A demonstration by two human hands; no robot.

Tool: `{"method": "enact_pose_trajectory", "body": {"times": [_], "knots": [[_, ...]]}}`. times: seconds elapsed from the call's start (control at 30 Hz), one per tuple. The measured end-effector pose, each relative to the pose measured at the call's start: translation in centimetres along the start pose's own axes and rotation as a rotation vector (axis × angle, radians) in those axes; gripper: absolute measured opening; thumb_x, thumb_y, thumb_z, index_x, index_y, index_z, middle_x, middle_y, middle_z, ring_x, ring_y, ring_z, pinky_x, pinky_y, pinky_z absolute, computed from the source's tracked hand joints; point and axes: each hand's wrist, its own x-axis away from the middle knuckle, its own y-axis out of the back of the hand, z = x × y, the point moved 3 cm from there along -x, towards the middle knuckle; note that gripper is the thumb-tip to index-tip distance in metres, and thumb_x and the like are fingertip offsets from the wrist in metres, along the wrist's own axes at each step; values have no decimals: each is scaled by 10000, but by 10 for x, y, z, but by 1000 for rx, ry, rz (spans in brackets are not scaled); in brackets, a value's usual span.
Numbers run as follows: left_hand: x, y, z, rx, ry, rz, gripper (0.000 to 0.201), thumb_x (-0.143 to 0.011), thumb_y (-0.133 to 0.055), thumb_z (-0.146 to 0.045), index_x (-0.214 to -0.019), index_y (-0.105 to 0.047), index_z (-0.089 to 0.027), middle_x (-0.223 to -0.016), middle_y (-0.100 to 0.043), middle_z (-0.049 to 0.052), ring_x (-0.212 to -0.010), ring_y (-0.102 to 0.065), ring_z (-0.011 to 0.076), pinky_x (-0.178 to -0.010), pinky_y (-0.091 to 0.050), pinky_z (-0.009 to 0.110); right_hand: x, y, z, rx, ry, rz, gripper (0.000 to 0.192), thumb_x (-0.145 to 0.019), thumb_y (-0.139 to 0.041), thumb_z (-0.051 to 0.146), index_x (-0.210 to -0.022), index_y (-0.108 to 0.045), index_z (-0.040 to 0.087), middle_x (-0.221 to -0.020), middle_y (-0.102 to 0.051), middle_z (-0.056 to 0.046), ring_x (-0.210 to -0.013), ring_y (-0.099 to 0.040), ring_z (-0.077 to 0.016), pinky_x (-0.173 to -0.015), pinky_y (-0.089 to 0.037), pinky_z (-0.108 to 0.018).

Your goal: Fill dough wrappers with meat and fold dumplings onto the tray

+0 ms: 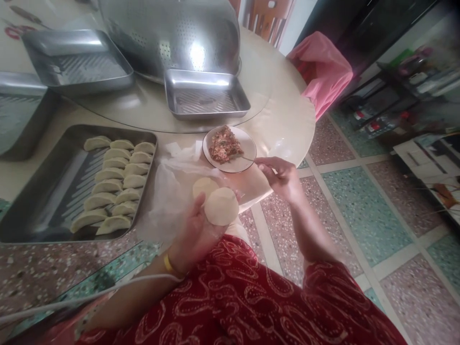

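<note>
My left hand (194,230) holds a round, pale dumpling wrapper (222,206) flat on its fingers above my lap. A stack of more wrappers (203,186) lies just behind it on a clear plastic bag (168,191). My right hand (282,175) grips a thin utensil (247,158) whose tip rests in the minced meat filling (224,144) on a small white plate (247,148). To the left, a metal tray (43,201) holds several folded dumplings (115,182) in rows.
Two empty metal trays (206,98) (77,62) and a large perforated steel basin (168,33) stand further back on the round table (287,115). Another tray (17,115) sits at the far left. A pink cloth (323,72) hangs on a chair. Tiled floor lies to the right.
</note>
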Motion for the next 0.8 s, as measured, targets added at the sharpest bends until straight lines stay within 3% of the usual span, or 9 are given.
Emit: {"method": "enact_pose_trajectory", "body": {"times": [0.13, 0.23, 0.53, 0.67, 0.8], "knots": [[1, -2, 4, -6, 13, 12, 590, -1014, -377, -412, -1463, -415, -30, -1163, -723, 178, -1054, -707, 255, -945, -540, 352, 1, 3, 3, 43, 261, -103, 145, -931, -636, 386, -1004, -758, 356, -1035, -778, 32, -987, -710, -224, -868, -584, -444], [2, -3, 6, -24, 15, 17, 587, -1016, -369, -414, -1454, -425, -27, -1148, -729, 169, -1041, -709, 250, -943, -539, 348, -4, -7, -2, 47, 364, -119, 148, -951, -617, 358, -1024, -746, 357, -1021, -784, 36, -959, -718, -213, -870, -580, -442], [0, -3, 6, -33, -6, -7, 594, -1014, -381, -414, -1443, -432, -6, -1125, -733, 175, -1061, -703, 255, -1001, -517, 360, 8, -19, -19, 89, 385, -73, 187, -959, -600, 308, -1083, -733, 353, -994, -790, 18, -913, -692, -217, -808, -555, -417], [0, -4, 6, -30, -3, 9, 590, -1011, -390, -415, -1439, -438, -11, -1125, -732, 178, -1048, -709, 257, -964, -537, 359, 13, -16, -23, 122, 430, -1, 194, -962, -601, 289, -1091, -725, 366, -1003, -790, 34, -924, -701, -216, -821, -533, -431], [1, -3, 6, -28, -7, -8, 576, -1013, -385, -413, -1435, -447, -26, -1114, -737, 167, -1040, -712, 252, -932, -551, 350, 10, -7, -14, 150, 461, -17, 262, -941, -635, 243, -1141, -703, 397, -1039, -785, 48, -949, -692, -215, -813, -529, -431]]}}
